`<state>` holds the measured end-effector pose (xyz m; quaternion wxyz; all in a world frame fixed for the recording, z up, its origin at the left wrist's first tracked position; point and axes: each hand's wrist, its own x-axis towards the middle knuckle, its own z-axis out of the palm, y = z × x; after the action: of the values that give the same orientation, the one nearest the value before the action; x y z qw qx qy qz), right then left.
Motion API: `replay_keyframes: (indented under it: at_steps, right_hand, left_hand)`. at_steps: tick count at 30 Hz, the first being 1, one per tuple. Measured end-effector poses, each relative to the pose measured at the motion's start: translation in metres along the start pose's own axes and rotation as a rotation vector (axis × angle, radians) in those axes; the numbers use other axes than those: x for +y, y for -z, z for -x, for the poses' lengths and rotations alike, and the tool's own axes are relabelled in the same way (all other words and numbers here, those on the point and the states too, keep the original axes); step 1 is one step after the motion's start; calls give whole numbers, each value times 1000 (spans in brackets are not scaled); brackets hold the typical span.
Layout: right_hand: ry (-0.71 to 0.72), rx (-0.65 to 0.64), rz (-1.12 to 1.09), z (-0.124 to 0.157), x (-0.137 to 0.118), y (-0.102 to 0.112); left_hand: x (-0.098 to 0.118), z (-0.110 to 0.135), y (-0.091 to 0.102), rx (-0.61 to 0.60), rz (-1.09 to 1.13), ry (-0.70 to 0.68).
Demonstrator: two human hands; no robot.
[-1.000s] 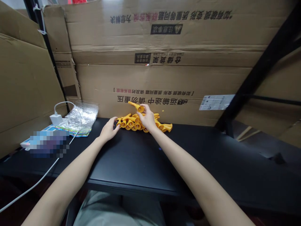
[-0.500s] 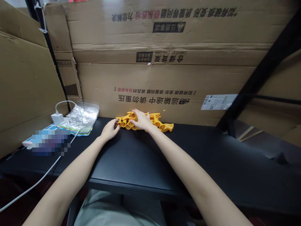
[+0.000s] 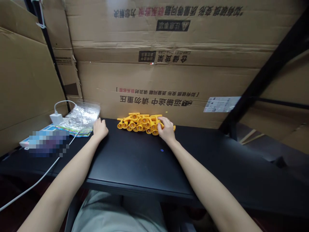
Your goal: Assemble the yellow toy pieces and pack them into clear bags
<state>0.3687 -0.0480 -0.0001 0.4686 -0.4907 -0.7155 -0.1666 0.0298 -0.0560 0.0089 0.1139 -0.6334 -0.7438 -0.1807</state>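
Reaching out over the black table (image 3: 135, 161), we have our two hands well apart, with a pile of yellow horns (image 3: 145, 120) lying between them. The pile sits near the back of the table, just in front of the upright cardboard (image 3: 137, 75), stacked in uneven layers, and most of the wide ends face us.

Our right hand (image 3: 166, 130) is at the right end of the pile, thumb and fingers partly spread around the horns there. Its fingertips seem to touch them, but we cannot tell whether it has a firm hold on any one. Part of the pile shows beyond that hand.

Our left hand (image 3: 100, 129) is away from the horns, just beside the clear plastic bag (image 3: 84, 112) on the left. Its fingers are loosely bent; the palm is turned from view, so we cannot tell whether anything is in it.

Near the bag, a white plug (image 3: 56, 119) stands by a power strip (image 3: 25, 142) that is partly hidden by a blurred patch. A white cable (image 3: 43, 176) runs down toward us across the table's left side. A pale label (image 3: 222, 104) is on the cardboard at the right.
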Motion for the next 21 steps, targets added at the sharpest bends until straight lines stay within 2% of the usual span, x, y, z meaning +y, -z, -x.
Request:
replay_keyframes:
  at_steps: [6, 11, 14, 21]
  right_hand:
    - [0, -61, 59, 8, 13, -11]
    - [-23, -90, 36, 9, 11, -11]
    - [-53, -133, 39, 8, 6, -7]
    - [-92, -202, 54, 6, -2, 0]
  left_hand:
    - [-21, -5, 2, -166, -35, 301]
    - [-32, -9, 5, -240, 56, 313]
    - [-36, -11, 6, -205, 91, 308]
    - [-34, -10, 8, -31, 132, 251]
